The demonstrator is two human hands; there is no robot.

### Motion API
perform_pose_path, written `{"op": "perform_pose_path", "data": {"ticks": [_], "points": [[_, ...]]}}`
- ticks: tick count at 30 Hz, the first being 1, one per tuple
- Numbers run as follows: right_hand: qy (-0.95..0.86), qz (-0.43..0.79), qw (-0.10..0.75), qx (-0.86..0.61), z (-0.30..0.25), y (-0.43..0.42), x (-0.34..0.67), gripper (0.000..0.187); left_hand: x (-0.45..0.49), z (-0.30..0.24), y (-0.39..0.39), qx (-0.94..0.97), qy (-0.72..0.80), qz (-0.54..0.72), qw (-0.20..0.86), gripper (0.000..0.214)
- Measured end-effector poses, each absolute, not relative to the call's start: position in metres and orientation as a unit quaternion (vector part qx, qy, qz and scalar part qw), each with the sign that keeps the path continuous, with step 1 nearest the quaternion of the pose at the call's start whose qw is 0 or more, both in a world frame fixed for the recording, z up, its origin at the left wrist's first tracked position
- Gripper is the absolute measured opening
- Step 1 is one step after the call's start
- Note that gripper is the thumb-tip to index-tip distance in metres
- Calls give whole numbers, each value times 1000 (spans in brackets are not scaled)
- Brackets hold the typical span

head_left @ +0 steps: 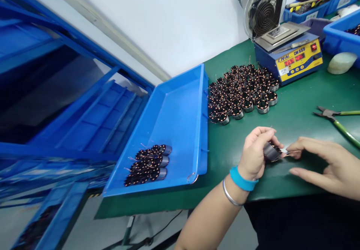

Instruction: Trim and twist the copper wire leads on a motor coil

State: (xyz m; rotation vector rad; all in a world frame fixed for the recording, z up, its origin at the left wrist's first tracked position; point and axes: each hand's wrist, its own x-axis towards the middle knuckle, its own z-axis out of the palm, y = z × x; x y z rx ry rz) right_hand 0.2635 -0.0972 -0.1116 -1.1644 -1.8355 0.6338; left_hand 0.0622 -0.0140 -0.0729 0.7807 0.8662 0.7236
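My L hand (254, 153) pinches a copper-wound coil (271, 152) just below the big coil heap (242, 92), R hand (330, 165) spread beside it; approx 3 rows done in blue tray (180, 130) left of heap, most of heap left to do.

On our left forearm (213, 220) we wear a blue silicone wristband (243, 178) and a thin silver bangle (230, 192); dark clothing (298, 223) fills the lower right of the frame.
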Motion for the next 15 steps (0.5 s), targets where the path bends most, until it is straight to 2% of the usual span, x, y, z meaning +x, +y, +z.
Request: {"op": "perform_pose_path", "data": {"ticks": [2, 4, 8, 15], "points": [[-710, 322, 413, -470, -107, -89, 262, 25, 61, -71, -13, 363, 401, 323, 776, 59], [-684, 382, 399, -476, -103, -84, 264, 41, 59, -70, -13, 375, 398, 306, 779, 65], [-652, 409, 400, -498, -97, -81, 268, 68, 56, -73, -13, 404, 382, 279, 783, 76], [-719, 359, 351, -481, -80, -78, 282, 75, 54, -79, -14, 436, 376, 231, 784, 85]]}}
